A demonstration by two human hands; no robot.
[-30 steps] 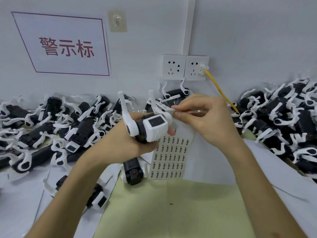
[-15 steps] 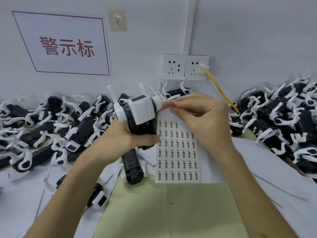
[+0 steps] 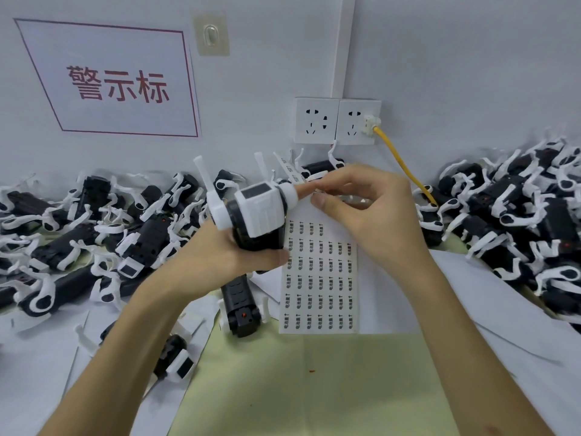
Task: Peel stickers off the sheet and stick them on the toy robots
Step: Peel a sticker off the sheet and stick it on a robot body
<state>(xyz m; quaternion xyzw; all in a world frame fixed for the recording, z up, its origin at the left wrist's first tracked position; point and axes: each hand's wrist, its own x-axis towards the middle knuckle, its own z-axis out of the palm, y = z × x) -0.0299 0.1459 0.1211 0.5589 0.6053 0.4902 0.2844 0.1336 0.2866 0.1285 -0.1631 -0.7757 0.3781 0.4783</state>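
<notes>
My left hand (image 3: 210, 262) grips a black-and-white toy robot (image 3: 256, 220) from below, its white head end up and its two thin arms pointing upward. The left index finger reaches past the robot to the top of the sticker sheet (image 3: 320, 278). This white sheet carries several rows of small printed stickers and stretches down toward the table. My right hand (image 3: 364, 212) pinches the sheet's top edge between thumb and forefinger, right beside the robot's head. Whether a single sticker sits between those fingertips is too small to tell.
Heaps of identical toy robots lie along the wall on the left (image 3: 94, 234) and the right (image 3: 518, 215). One robot (image 3: 242, 306) lies just below my left hand, another (image 3: 176, 357) nearer me. White paper sheets (image 3: 503, 313) and a pale green mat (image 3: 314, 388) cover the table. A yellow cable (image 3: 402, 165) runs from the wall socket (image 3: 358, 122).
My left hand has turned the robot from lying sideways to head-up and raised it. The sheet has swung from slanted to hanging straight. My right hand stays pinched at its top.
</notes>
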